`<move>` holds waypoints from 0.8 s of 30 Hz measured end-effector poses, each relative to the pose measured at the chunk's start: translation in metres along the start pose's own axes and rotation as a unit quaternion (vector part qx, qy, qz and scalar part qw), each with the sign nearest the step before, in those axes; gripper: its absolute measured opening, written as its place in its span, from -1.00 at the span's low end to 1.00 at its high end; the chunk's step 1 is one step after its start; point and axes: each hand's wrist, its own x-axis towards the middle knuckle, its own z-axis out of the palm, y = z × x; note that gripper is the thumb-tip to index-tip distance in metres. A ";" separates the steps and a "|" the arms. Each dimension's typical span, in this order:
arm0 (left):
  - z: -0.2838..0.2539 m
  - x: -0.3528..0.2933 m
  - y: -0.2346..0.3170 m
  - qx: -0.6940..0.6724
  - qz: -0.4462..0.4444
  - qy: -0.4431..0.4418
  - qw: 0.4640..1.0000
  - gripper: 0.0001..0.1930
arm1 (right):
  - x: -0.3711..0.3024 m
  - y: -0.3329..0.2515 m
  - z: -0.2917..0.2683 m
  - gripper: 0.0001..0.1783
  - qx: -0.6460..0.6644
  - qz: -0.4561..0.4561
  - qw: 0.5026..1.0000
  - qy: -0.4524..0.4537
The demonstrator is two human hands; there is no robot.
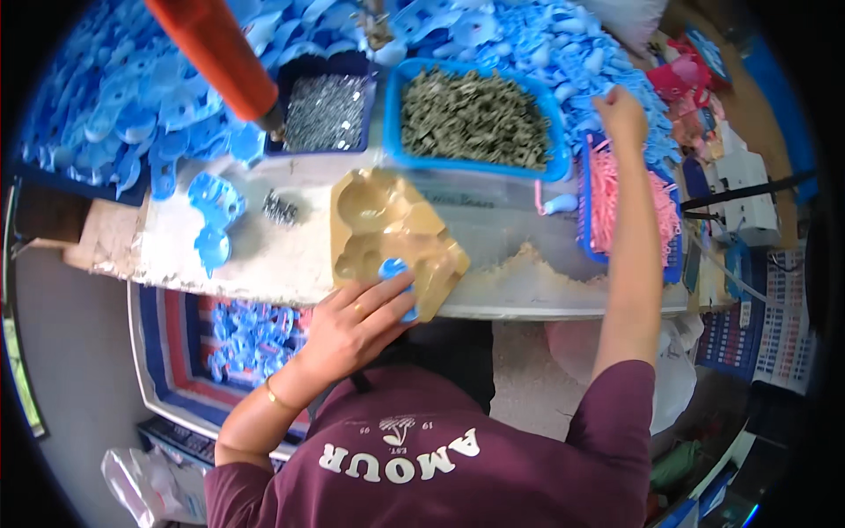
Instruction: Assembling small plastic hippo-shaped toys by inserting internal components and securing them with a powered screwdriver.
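My left hand (356, 321) holds a small blue plastic piece (398, 280) at the near edge of a tan moulded jig (387, 233) with round hollows, which lies on the worktable. My right hand (621, 114) is stretched far forward to the heap of blue plastic parts (563, 44) at the back right, its fingers closed among them just above a tray of pink parts (607, 202). What the fingers hold is hidden.
A blue tray of grey-green metal bits (475, 119) and a dark tray of small screws (326, 110) stand behind the jig. An orange tool (220, 57) hangs at upper left. Loose blue parts (211, 211) and screws (280, 209) lie left. Sawdust (519, 268) lies right.
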 end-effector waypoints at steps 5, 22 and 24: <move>0.028 0.014 -0.003 0.035 0.038 -0.018 0.999 -0.49 | -0.018 -0.003 -0.039 -0.67 0.301 -0.033 0.952 -0.050; 0.029 -0.011 -0.002 0.029 0.059 0.004 0.998 -0.59 | -0.185 -0.176 -0.136 -0.79 0.476 -0.138 0.739 -0.457; 0.019 -0.021 -0.003 0.005 0.106 0.014 0.994 -0.60 | -0.188 -0.188 -0.133 -0.79 0.468 -0.141 0.747 -0.452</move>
